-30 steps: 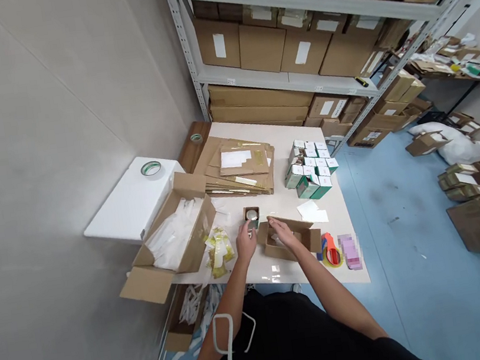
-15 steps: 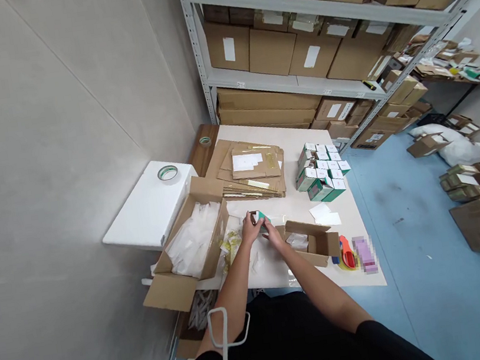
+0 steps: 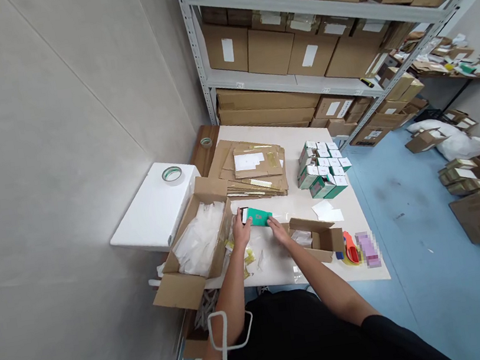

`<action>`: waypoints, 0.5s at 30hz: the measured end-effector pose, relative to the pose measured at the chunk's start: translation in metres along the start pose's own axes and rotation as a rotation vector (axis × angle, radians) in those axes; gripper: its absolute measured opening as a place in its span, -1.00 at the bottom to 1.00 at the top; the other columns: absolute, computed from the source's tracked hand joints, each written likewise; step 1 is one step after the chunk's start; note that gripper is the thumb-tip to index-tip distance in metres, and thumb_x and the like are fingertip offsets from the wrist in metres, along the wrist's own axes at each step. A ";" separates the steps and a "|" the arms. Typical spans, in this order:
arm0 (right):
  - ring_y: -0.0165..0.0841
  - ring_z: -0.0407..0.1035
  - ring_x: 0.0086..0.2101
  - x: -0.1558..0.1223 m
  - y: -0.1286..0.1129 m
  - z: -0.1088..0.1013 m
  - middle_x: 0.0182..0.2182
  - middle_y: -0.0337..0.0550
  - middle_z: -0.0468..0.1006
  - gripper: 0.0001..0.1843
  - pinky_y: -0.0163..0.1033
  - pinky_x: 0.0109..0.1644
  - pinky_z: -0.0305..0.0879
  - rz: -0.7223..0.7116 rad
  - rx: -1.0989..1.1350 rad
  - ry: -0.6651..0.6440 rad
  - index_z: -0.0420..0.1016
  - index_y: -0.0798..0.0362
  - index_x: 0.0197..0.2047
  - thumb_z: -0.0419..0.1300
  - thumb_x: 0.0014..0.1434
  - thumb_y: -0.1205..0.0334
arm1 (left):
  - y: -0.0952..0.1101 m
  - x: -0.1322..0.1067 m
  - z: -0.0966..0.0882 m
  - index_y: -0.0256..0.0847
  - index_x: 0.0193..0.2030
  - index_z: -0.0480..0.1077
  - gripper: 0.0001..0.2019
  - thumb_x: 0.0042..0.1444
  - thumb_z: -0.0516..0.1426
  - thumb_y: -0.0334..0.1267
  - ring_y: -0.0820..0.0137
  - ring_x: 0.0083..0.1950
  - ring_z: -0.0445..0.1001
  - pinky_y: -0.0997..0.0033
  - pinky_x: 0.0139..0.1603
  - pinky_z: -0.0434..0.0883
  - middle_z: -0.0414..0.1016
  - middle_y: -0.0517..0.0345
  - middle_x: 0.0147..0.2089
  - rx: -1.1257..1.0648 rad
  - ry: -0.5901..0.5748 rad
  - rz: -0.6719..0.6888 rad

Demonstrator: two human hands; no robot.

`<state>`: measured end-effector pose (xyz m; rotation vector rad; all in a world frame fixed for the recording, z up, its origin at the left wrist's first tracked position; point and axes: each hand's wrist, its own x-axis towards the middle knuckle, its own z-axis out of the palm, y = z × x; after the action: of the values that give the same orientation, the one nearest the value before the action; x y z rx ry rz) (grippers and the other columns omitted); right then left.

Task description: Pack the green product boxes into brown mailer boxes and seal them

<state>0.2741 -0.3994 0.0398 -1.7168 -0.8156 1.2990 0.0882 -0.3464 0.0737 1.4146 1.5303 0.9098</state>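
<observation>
A small green product box [image 3: 258, 217] lies on its side on the white table [image 3: 292, 137], just in front of me. My left hand [image 3: 243, 233] grips its left end, fingers curled round it. My right hand [image 3: 279, 232] rests at the box's right end with fingers bent against it. Right of my hands stands an open brown carton [image 3: 317, 239] with its flaps up and something pale inside.
Left, an open carton of clear plastic bags [image 3: 199, 239] overhangs the table edge. Flattened cardboard [image 3: 256, 169] and a cluster of green-and-white boxes [image 3: 323, 169] lie further back. A red tape dispenser [image 3: 349, 250] sits at right. Shelves of cartons [image 3: 293, 53] stand behind.
Both hands left the open carton and came together on the green box, which now lies flat on the table. The camera view shifted slightly right.
</observation>
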 end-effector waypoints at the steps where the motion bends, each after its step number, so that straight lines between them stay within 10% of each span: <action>1: -0.08 0.08 0.47 -0.001 -0.002 -0.005 0.44 -0.10 0.32 -0.12 0.02 0.58 -0.14 -0.015 -0.004 0.013 0.47 -0.07 0.38 0.24 0.14 -0.39 | 0.004 0.000 -0.007 -0.17 0.56 0.15 -0.26 0.27 0.20 -0.13 0.03 0.52 0.24 0.05 0.52 0.20 0.27 -0.15 0.50 -0.027 0.006 0.001; 7: -0.01 0.08 0.47 -0.022 -0.007 -0.036 0.48 0.02 0.23 0.07 0.06 0.54 -0.02 -0.089 0.035 0.166 0.27 0.03 0.51 0.23 0.11 -0.44 | 0.030 -0.018 -0.019 -0.04 0.57 0.16 -0.29 0.29 0.17 -0.18 0.07 0.52 0.26 0.11 0.48 0.30 0.34 0.10 0.48 -0.227 -0.038 0.014; 15: -0.04 0.29 0.36 -0.076 0.002 -0.111 0.41 0.04 0.37 -0.06 0.04 0.40 0.29 -0.100 0.163 0.393 0.24 0.02 0.51 0.21 0.21 -0.29 | 0.044 -0.060 0.033 0.02 0.64 -0.07 -0.19 0.33 0.17 -0.12 0.13 0.47 0.32 0.21 0.36 0.41 0.28 0.10 0.52 -0.302 -0.302 -0.014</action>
<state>0.3615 -0.4903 0.0865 -1.7013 -0.5426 0.8937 0.1363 -0.4033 0.1074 1.2549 1.1252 0.8351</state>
